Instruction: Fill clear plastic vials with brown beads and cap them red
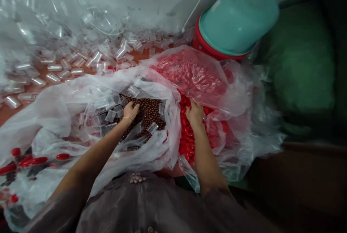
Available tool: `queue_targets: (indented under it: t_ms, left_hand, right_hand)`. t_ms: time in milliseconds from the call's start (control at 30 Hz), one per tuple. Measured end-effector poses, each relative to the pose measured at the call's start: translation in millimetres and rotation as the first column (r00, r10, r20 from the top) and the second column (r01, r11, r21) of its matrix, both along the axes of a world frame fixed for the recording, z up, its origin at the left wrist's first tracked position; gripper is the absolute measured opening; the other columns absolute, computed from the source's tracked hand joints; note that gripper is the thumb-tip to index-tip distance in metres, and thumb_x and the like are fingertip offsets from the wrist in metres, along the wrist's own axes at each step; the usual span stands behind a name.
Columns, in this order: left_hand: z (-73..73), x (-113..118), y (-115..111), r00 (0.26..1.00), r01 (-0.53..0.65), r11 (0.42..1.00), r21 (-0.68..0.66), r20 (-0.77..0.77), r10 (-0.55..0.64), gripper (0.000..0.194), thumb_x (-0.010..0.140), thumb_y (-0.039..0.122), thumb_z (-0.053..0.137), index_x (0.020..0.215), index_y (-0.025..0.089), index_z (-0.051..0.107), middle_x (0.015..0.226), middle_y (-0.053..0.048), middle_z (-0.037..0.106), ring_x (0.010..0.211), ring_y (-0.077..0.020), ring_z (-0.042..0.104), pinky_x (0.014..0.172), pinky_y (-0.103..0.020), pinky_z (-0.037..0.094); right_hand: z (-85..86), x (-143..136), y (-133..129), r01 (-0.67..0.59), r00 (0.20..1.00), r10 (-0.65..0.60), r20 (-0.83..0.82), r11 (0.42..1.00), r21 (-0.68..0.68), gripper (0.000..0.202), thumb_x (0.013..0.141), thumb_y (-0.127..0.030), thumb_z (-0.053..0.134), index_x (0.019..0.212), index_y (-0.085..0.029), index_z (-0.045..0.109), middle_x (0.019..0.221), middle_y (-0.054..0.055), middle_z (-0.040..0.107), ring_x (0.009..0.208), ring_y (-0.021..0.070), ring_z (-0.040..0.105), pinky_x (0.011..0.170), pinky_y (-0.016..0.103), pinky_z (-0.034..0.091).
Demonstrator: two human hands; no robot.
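My left hand [131,111], with a thin bracelet at its wrist, is down among small round brown beads [151,111] in a white plastic bag [61,95]. Its fingers are curled, and whatever they hold is hidden. Short clear plastic tubes [153,128] lie on and beside the beads. To the right, my right hand [195,113] reaches into a heap of glossy red plastic pieces [187,135], thumb and fingers apart. The fingertips are partly hidden among the red pieces. A clear bag [192,70] full of more red pieces lies just beyond this hand.
Many loose clear tubes [97,57] spread over the reddish surface at the back left. A teal basin [241,19] rests tilted on a red basin [203,45] by the wall. Red-capped tubes [35,161] lie at the lower left. A large green sack [300,63] stands right.
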State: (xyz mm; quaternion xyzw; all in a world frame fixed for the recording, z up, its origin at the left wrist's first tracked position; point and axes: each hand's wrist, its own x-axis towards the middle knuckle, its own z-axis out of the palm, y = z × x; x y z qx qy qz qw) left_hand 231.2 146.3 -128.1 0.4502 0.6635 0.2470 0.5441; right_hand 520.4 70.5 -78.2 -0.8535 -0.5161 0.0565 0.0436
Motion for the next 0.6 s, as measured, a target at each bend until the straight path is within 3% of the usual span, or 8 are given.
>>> queue_targets:
  t_ms: [100, 167, 300, 400, 467, 533, 600]
  left_hand:
    - [2.1, 1, -5, 0.986, -0.034, 0.999, 0.038, 0.163, 0.027, 0.029, 0.069, 0.034, 0.064, 0.091, 0.015, 0.059, 0.084, -0.003, 0.064, 0.070, -0.0127, 0.059, 0.066, -0.027, 0.051]
    - [6.5, -4, -12, 0.948, -0.039, 0.992, 0.116, 0.319, 0.000, 0.035, 0.064, 0.033, 0.069, 0.092, 0.015, 0.059, 0.091, -0.004, 0.065, 0.081, -0.0143, 0.060, 0.079, -0.030, 0.049]
    - [20.8, -21, -27, 0.850, -0.008, 0.979, 0.204, 0.517, -0.101, 0.038, 0.062, 0.033, 0.073, 0.093, 0.016, 0.060, 0.097, -0.005, 0.066, 0.093, -0.0163, 0.059, 0.091, -0.033, 0.044]
    - [34.0, -31, -38, 0.806, 0.031, 0.978, 0.205, 0.573, -0.145, 0.035, 0.063, 0.034, 0.074, 0.091, 0.016, 0.060, 0.096, -0.005, 0.067, 0.091, -0.0160, 0.060, 0.089, -0.031, 0.045]
    - [43.1, -35, -44, 0.775, 0.053, 0.984, 0.169, 0.614, -0.147, 0.036, 0.063, 0.035, 0.074, 0.091, 0.016, 0.060, 0.094, -0.006, 0.067, 0.088, -0.0157, 0.061, 0.086, -0.031, 0.046]
    - [52.2, -37, -50, 0.735, 0.076, 0.993, 0.093, 0.667, -0.119, 0.039, 0.063, 0.036, 0.074, 0.093, 0.015, 0.059, 0.090, -0.005, 0.067, 0.084, -0.0151, 0.062, 0.084, -0.032, 0.047]
    - [60.5, -37, -55, 0.702, 0.103, 0.994, 0.024, 0.707, -0.090, 0.043, 0.061, 0.036, 0.075, 0.095, 0.015, 0.057, 0.088, -0.004, 0.066, 0.081, -0.0146, 0.062, 0.084, -0.033, 0.047]
  right_hand:
    - [-11.9, 9, 16, -0.099, 0.995, 0.100, 0.019, 0.995, -0.030, 0.041, 0.078, -0.023, 0.045, 0.117, -0.014, 0.058, 0.105, 0.016, 0.063, 0.097, 0.0282, 0.055, 0.085, 0.041, 0.039]
    - [-14.6, 10, 18, -0.093, 0.996, 0.093, 0.010, 0.996, 0.016, 0.037, 0.077, -0.024, 0.046, 0.109, -0.012, 0.061, 0.102, 0.017, 0.064, 0.097, 0.0294, 0.055, 0.087, 0.044, 0.038]
    - [-9.8, 0, 1, 0.080, 0.989, -0.040, -0.141, 0.953, 0.292, 0.033, 0.075, -0.038, 0.051, 0.090, -0.010, 0.060, 0.088, 0.018, 0.063, 0.086, 0.0273, 0.057, 0.079, 0.042, 0.043]
    - [4.0, -25, -24, 0.264, 0.903, -0.065, -0.425, 0.864, 0.428, 0.037, 0.070, -0.048, 0.056, 0.087, -0.015, 0.053, 0.070, 0.005, 0.059, 0.064, 0.0186, 0.055, 0.065, 0.035, 0.047]
    - [17.0, -52, -39, 0.367, 0.743, -0.016, -0.669, 0.846, 0.388, 0.040, 0.068, -0.051, 0.059, 0.089, -0.019, 0.049, 0.060, -0.004, 0.051, 0.049, 0.0127, 0.047, 0.053, 0.029, 0.045]
    - [30.3, -82, -48, 0.424, 0.468, 0.013, -0.883, 0.874, 0.238, 0.039, 0.070, -0.053, 0.058, 0.089, -0.021, 0.049, 0.053, -0.009, 0.043, 0.038, 0.0082, 0.037, 0.042, 0.024, 0.039]
    - [41.2, -110, -50, 0.399, 0.168, -0.020, -0.986, 0.916, 0.050, 0.040, 0.073, -0.057, 0.050, 0.088, -0.020, 0.051, 0.051, -0.009, 0.039, 0.036, 0.0067, 0.033, 0.037, 0.021, 0.035]
